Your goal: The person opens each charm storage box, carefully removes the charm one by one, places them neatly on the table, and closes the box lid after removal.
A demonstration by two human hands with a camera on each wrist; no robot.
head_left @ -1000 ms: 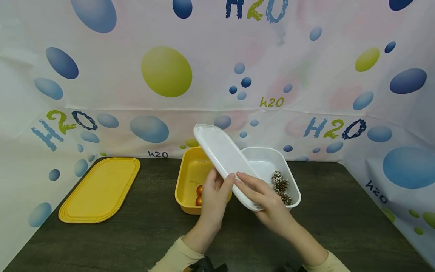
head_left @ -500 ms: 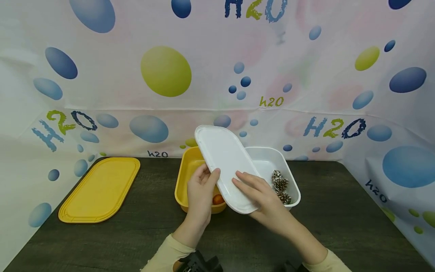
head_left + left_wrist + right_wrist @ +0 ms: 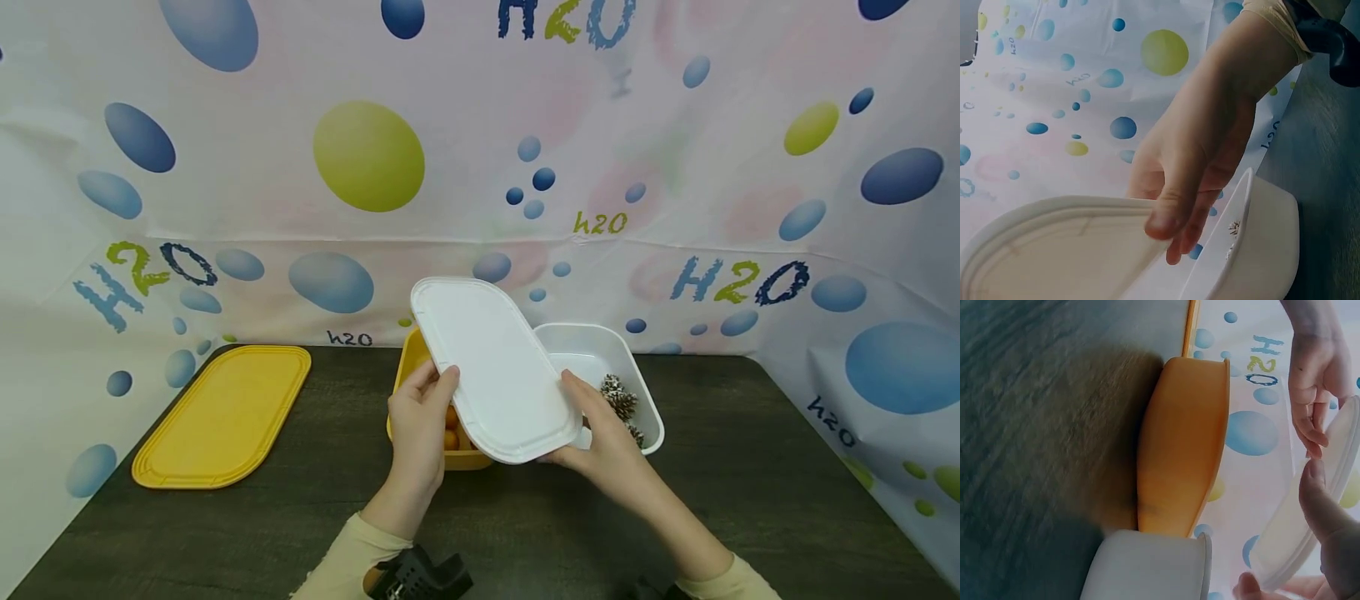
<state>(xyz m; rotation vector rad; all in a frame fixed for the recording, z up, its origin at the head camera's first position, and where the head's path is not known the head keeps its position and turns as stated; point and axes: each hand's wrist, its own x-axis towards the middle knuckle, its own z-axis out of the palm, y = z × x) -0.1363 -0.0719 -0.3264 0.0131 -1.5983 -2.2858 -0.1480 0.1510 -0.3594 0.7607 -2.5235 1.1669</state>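
A white plastic lid is held tilted above the two tubs, its flat face toward the head camera. My left hand grips its left edge, thumb on the near face. My right hand holds the lower right edge; in the left wrist view this right hand shows its thumb over the rim. Behind the lid, a yellow tub contains orange balls, partly covered. The white tub to its right holds snowy pine cones.
On the left of the dark table lies a yellow lid. A printed sheet hangs behind the table and along its sides. The two tubs stand side by side near the back edge.
The white lid has turned its face more toward the head camera. My left hand has moved left along with it, and the right hand has shifted from its face to the right edge.
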